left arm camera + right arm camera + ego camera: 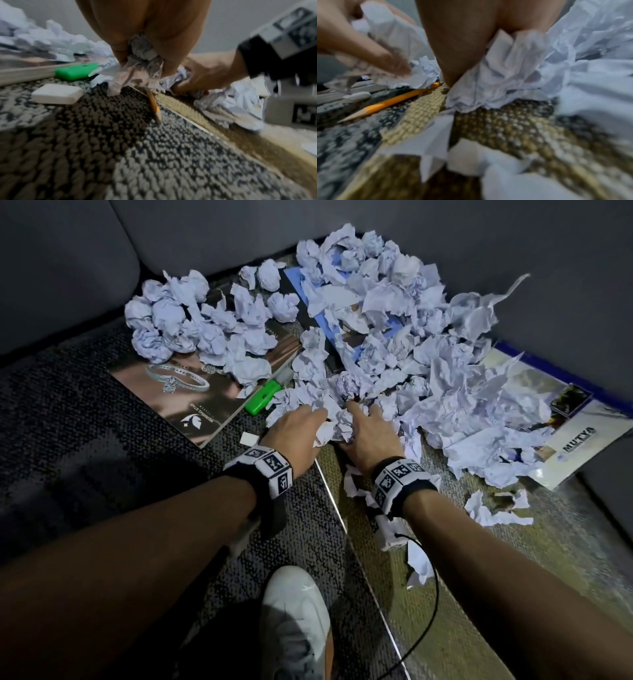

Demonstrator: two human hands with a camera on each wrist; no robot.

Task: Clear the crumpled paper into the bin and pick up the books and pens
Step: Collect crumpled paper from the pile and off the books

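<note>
Both bare forearms are being stretched forward and down, side by side, with a marker band being worn on each wrist. The left hand point(294, 430) is being held palm down, its fingers point(123, 54) being curled round a wad of paper point(139, 67). The right hand point(368, 436) is being kept just beside it, knuckles up, with more paper being gripped under its curled fingers point(460, 56).
</note>
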